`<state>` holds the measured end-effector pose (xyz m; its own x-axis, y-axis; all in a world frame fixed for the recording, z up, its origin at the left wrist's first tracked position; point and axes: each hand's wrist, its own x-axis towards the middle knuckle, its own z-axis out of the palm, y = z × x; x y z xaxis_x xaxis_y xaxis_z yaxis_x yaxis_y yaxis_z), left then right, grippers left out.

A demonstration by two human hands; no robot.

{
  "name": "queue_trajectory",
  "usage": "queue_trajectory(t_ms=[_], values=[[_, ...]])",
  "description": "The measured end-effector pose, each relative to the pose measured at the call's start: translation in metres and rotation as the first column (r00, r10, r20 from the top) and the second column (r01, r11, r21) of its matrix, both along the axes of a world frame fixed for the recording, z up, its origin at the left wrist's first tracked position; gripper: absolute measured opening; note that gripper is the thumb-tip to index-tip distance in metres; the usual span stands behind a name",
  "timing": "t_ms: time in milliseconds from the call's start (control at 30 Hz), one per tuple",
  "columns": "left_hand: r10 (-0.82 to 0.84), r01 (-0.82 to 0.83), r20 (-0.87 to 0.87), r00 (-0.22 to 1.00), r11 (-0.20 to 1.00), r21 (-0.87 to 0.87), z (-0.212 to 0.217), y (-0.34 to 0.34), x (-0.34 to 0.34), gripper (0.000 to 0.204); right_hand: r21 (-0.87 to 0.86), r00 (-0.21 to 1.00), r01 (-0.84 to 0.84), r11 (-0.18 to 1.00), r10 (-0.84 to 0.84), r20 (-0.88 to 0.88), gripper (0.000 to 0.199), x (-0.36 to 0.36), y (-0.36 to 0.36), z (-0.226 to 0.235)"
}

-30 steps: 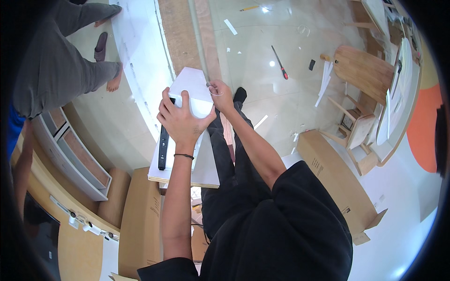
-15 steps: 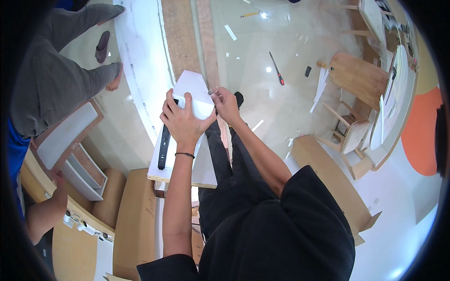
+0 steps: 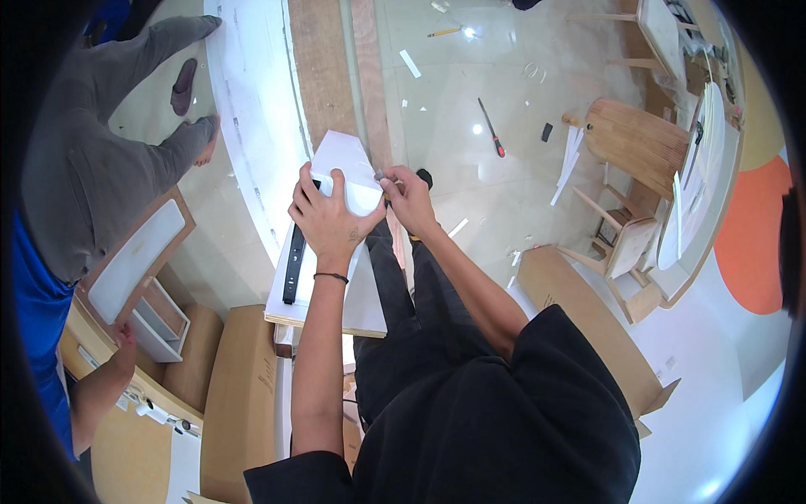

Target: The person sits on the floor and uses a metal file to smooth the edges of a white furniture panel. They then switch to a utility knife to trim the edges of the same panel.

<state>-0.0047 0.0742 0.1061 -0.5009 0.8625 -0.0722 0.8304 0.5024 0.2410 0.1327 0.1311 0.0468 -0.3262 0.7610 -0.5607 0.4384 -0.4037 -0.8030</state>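
My left hand (image 3: 330, 220) spreads across a white board (image 3: 342, 154) with an angled far end, fingers bent at its left side and thumb near its right edge. At that right edge, my right hand (image 3: 409, 202) pinches a small grey piece (image 3: 379, 176), mostly hidden by the fingertips. Just left of my left hand, a black slotted bar (image 3: 294, 265) lies lengthwise. Under it is a larger white panel (image 3: 369, 298) with a pale wooden edge.
A red-tipped screwdriver (image 3: 492, 130), a pencil (image 3: 445, 32) and white strips (image 3: 568, 164) lie on the floor. Chairs (image 3: 625, 239) stand at right; cardboard boxes (image 3: 239, 395) flank me. At left is another person (image 3: 63, 185), near a slipper (image 3: 184, 86).
A thin pale curl beside my right fingertips no longer shows there. My right hand has shifted slightly along the board's edge; my left stays put. The other person's arm has moved rightward.
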Motion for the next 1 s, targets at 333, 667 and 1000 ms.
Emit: queue_trajectory(t_ms=[333,667,1000], values=[[-0.004,0.004,-0.012,1.000,1.000,-0.010,0.001,0.000,0.000,0.071,-0.012,0.999,0.026,1.000,-0.027,-0.042,0.013,-0.001,0.002,0.019],[-0.013,0.013,-0.019,1.000,1.000,0.003,0.001,-0.001,0.001,0.073,0.051,0.999,-0.013,0.999,0.015,-0.033,0.013,0.000,0.004,0.031],[-0.006,0.006,-0.028,1.000,1.000,-0.011,0.000,0.001,0.001,0.074,-0.131,0.961,0.211,0.969,-0.231,-0.155,0.019,0.029,-0.007,0.030]])
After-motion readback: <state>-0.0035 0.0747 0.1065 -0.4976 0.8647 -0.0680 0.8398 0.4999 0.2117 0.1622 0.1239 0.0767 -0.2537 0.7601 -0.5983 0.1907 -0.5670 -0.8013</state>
